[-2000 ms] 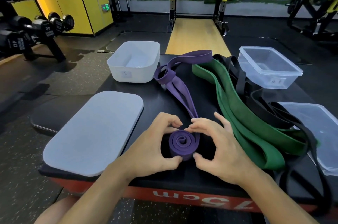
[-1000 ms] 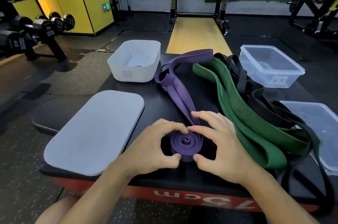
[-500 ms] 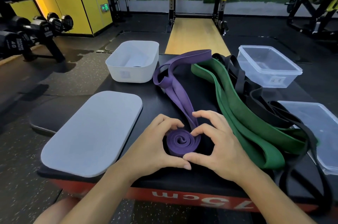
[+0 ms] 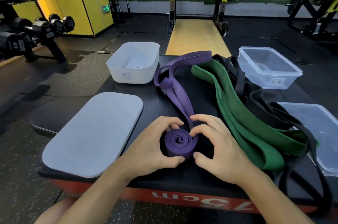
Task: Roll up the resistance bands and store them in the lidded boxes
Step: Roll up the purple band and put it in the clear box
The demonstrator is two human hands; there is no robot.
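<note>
Right in front of you, near the front edge of the black jump box (image 4: pixel 173 174), your left hand (image 4: pixel 150 148) and your right hand (image 4: pixel 219 148) both hold the roll (image 4: pixel 180 144) of the purple resistance band (image 4: pixel 178 99). Your left fingers curl round the left side of the roll, with the thumb on the near side. Your right thumb and pointing finger pinch the right side, and your other right fingers are bent over the band. The roll rests on the box top with its swirl facing up. The loose part of the band runs away from you and ends in a loop beside the white box (image 4: pixel 133 75).

Left of your hands lies a flat grey lid (image 4: pixel 91 135). To the right lies the green band (image 4: pixel 243 119), with black bands (image 4: pixel 265 106) beside it and partly over a clear lid (image 4: pixel 321 132). Farther back stands an open clear box (image 4: pixel 268 79). Far off to the left sit dumbbells (image 4: pixel 36 29) on a rack.
</note>
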